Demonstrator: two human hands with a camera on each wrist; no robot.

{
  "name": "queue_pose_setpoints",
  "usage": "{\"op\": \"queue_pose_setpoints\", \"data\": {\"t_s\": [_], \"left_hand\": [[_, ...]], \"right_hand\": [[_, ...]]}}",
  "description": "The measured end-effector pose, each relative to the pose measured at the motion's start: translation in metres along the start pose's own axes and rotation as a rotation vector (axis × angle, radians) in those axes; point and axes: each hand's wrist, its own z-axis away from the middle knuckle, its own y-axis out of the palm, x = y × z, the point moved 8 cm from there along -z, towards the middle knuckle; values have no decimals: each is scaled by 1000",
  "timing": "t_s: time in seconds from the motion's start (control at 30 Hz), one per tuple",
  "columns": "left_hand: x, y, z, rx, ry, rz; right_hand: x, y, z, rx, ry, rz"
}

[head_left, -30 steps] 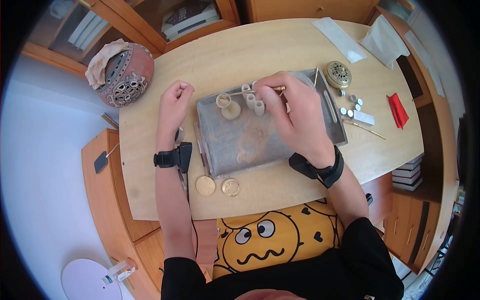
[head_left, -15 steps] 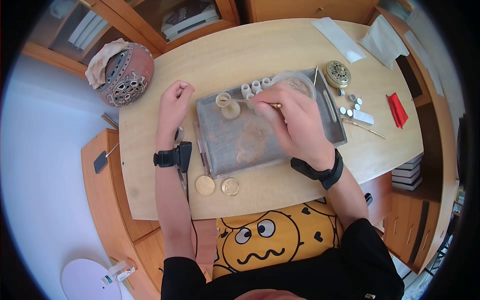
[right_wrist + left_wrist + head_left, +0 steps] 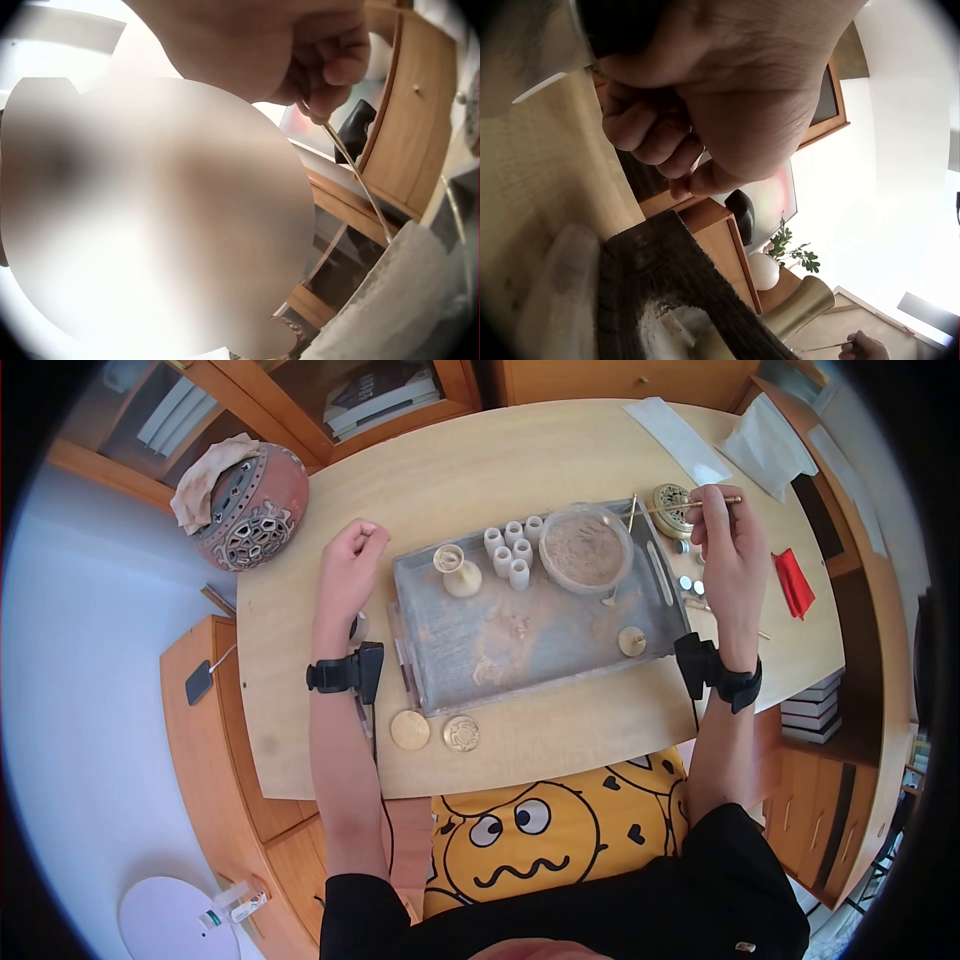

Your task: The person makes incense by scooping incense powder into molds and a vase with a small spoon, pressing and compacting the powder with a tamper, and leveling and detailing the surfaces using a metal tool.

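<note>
The person wears a plain black top (image 3: 600, 905) across the bottom of the frame, with a small pale mark (image 3: 745, 947) at lower right; its short left sleeve (image 3: 365, 910) and right sleeve (image 3: 745, 850) leave both forearms bare; a matte black strap (image 3: 335, 676) circles the left wrist, carrying an angular black module (image 3: 369, 674) with a thin black cable (image 3: 377, 760) that drops and curves toward the sleeve; the right wrist has a matching black band (image 3: 738, 688) and black housing (image 3: 694, 663), with a dark cord (image 3: 696, 712) visible just below.
</note>
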Motion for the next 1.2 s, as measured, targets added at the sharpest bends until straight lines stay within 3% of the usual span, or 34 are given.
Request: {"op": "queue_pose_setpoints", "data": {"t_s": [0.17,0.33,0.73,1.2], "left_hand": [[0,0,0,-12,30,-14],[4,0,0,5,-2,-4],[-1,-1,2,-8,-16,2],[2,-3,2,-22,-7,-6]], "right_hand": [[-7,1,2,28,21,126],[-4,28,8,197,-8,115],[-44,20,5,95,330,-199],[-38,36,10,80,351,-407]]}}
